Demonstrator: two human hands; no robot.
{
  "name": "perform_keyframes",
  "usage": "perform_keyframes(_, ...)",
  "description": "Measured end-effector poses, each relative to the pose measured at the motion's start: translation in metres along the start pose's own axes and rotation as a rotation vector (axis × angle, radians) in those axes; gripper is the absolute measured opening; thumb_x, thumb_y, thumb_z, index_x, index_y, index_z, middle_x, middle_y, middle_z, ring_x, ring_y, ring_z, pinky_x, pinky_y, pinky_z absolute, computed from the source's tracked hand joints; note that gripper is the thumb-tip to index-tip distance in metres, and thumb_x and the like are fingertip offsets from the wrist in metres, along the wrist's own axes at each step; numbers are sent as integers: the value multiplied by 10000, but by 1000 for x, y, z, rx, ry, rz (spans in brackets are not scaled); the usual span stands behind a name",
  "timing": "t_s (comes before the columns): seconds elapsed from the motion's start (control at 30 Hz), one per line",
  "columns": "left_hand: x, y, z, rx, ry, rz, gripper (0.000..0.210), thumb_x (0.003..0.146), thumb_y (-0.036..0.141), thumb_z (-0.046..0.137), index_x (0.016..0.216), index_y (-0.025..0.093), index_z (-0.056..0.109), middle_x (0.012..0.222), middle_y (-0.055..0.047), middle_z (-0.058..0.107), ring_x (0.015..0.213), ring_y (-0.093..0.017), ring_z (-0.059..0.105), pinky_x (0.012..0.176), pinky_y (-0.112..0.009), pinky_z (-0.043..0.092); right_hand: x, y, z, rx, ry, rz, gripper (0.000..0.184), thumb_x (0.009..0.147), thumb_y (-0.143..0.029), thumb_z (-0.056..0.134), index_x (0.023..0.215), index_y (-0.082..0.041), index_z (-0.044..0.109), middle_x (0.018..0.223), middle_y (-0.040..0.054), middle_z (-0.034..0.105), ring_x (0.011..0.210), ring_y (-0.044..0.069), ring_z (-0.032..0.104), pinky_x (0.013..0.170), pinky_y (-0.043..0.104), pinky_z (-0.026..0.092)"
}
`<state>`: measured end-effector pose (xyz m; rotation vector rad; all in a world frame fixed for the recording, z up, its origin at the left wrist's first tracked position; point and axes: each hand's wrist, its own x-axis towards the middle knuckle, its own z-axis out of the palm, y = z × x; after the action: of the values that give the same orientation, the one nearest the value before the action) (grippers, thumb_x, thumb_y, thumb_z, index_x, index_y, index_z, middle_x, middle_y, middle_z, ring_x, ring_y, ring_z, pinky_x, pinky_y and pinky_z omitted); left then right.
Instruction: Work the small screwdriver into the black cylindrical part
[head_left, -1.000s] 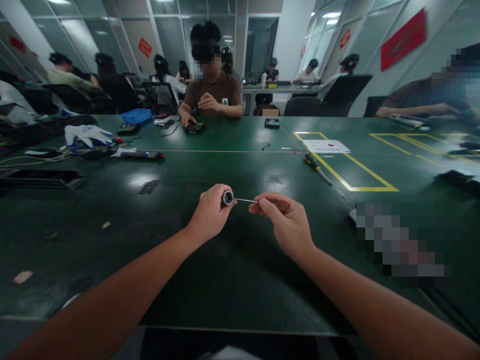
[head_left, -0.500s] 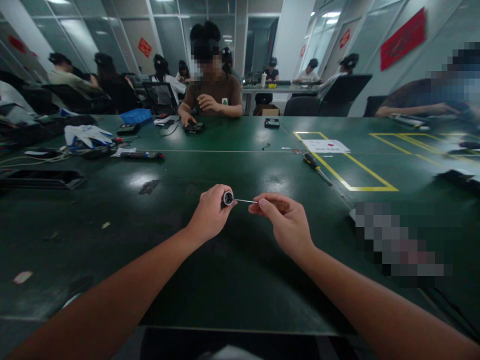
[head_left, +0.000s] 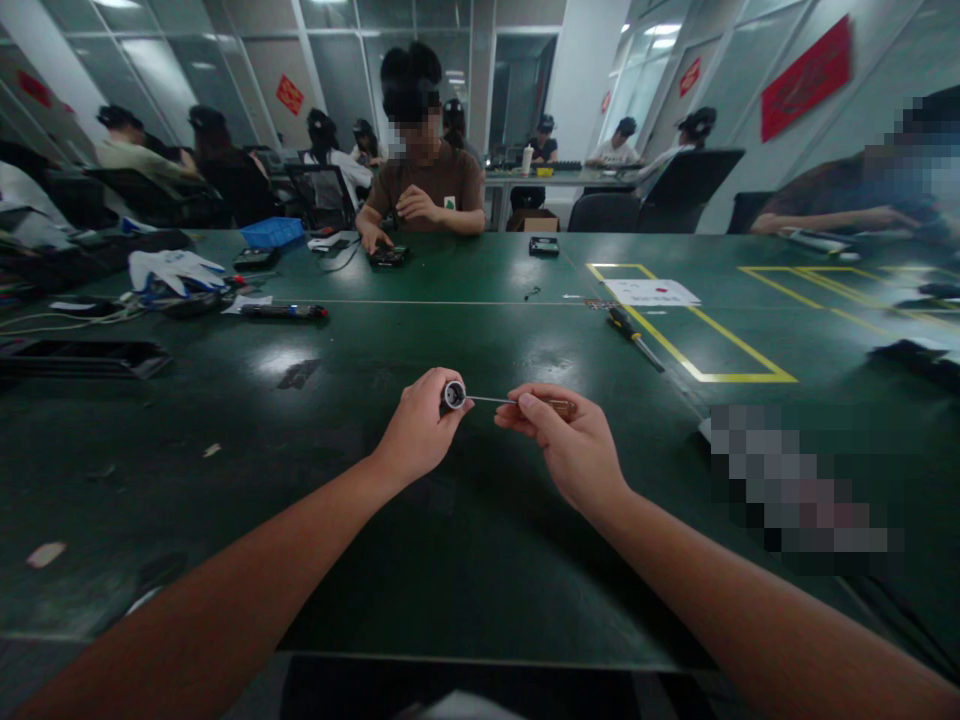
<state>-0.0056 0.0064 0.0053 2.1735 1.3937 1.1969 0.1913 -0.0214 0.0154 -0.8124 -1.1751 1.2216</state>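
Above the middle of the green table (head_left: 480, 560), my left hand (head_left: 420, 425) is closed around a small dark round part (head_left: 453, 395) with a pale ring-shaped rim and an open end facing me. My right hand (head_left: 574, 435) grips the brownish, see-through handle of a thin screwdriver (head_left: 491, 400). Its slim metal shaft points left and reaches the side of the round part by my left fingertips. Whether the tip sits in a screw is too small to tell.
A yellow-and-black screwdriver (head_left: 634, 337) lies beyond my right hand, near a white paper (head_left: 652, 292). White gloves (head_left: 176, 272), a dark pen-shaped tool (head_left: 281, 312) and a blue basket (head_left: 271, 232) are at the left. Across the table a person (head_left: 420, 190) handles a dark device.
The round part has tilted slightly and shifted a touch to the left. My right fingers have moved a little around the screwdriver's handle, showing more of it.
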Motion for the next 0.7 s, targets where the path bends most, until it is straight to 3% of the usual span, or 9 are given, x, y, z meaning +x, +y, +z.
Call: perform_keyframes(0.7,-1,-1,1,-48,33,-22,113,902,216,652,974,211,566,925,-7,624,830,-172,592,757,-307,445,2,0,1,105,31,48,146,820,-335,802,884,-205,790,782,32,777,774,186,746,831,385,621)
